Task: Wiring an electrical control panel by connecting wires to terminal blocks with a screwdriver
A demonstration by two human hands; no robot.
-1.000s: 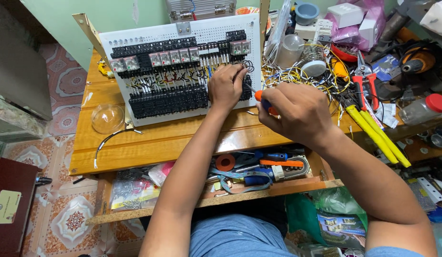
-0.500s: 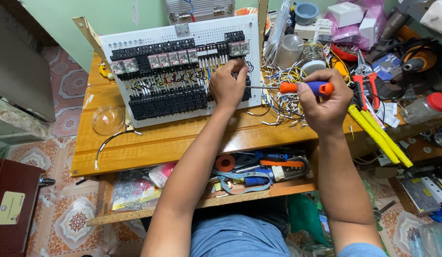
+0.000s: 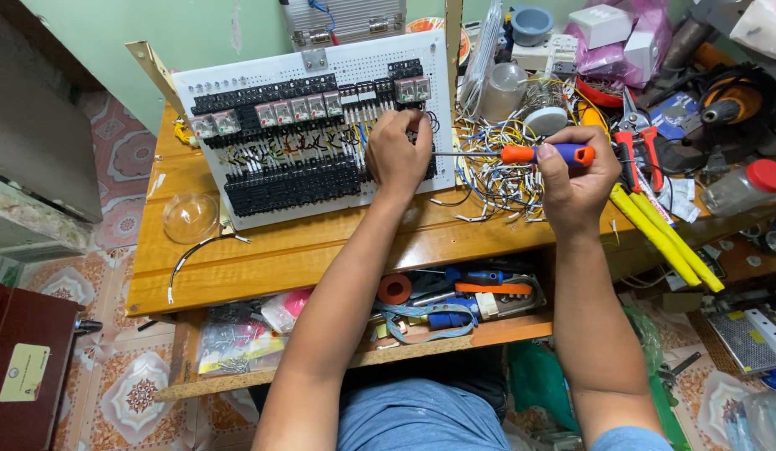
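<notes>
A white perforated panel (image 3: pixel 263 75) with rows of black terminal blocks and relays leans on the wooden desk (image 3: pixel 271 250). My left hand (image 3: pixel 396 154) rests on the panel's right part, fingers curled at the terminals. My right hand (image 3: pixel 576 179) grips the orange and blue handle of a screwdriver (image 3: pixel 547 154). Its thin shaft runs left toward the panel's right edge, its tip hidden by my left hand. A tangle of yellow and white wires (image 3: pixel 497 171) lies between the two hands.
A clear dome (image 3: pixel 190 217) and a loose black cable (image 3: pixel 196 250) lie at the desk's left. Red-handled cutters (image 3: pixel 634 150), yellow-handled long tool (image 3: pixel 664 238) and a red-capped jar (image 3: pixel 739 188) sit right. An open shelf (image 3: pixel 455 301) below holds tape and tools.
My right hand moved right and away from the panel, drawing the screwdriver out level so its handle shows. My left hand stayed on the panel.
</notes>
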